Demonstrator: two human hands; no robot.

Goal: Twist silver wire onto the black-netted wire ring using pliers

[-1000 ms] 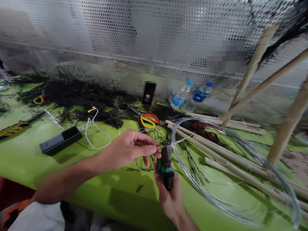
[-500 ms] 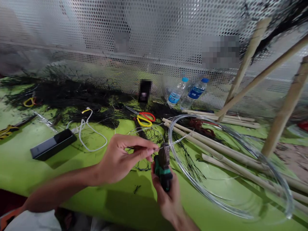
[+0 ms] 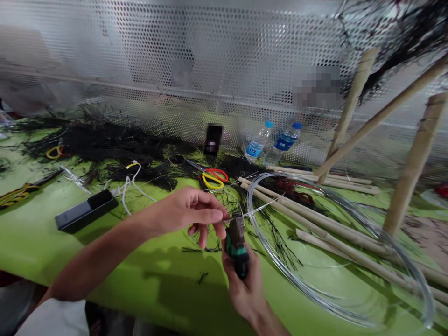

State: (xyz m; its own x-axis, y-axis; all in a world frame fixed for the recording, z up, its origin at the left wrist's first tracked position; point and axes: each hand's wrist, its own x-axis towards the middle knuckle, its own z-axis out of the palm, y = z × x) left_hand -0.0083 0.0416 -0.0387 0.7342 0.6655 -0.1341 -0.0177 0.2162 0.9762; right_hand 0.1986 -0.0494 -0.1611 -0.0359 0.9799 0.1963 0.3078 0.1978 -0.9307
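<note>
My left hand (image 3: 198, 212) pinches a thin metal wire (image 3: 259, 208) between thumb and index finger, its other fingers loosely spread. The wire runs from my fingertips across the pliers' jaws and on to the right. In my right hand (image 3: 247, 289) is a pair of pliers (image 3: 238, 233) with green and black handles, held upright with the jaws at the wire. Just right of the pliers lies a large coil of silvery wire (image 3: 250, 200). Behind my left hand sit scissors (image 3: 215, 177) with red and yellow handles.
Bamboo poles (image 3: 322, 233) lie under the coil; others stand tilted at the right. Two water bottles (image 3: 257, 144) stand by the perforated metal panel (image 3: 224, 46). Black bristly strands (image 3: 115, 140), a dark box (image 3: 86, 212), a white cable (image 3: 128, 186) and yellow-black pliers (image 3: 26, 191) lie leftward on the green table (image 3: 140, 284).
My left hand has shifted slightly up and right, and its lower fingers have spread apart. The pliers stay at the wire in my right hand. The view has tilted a little.
</note>
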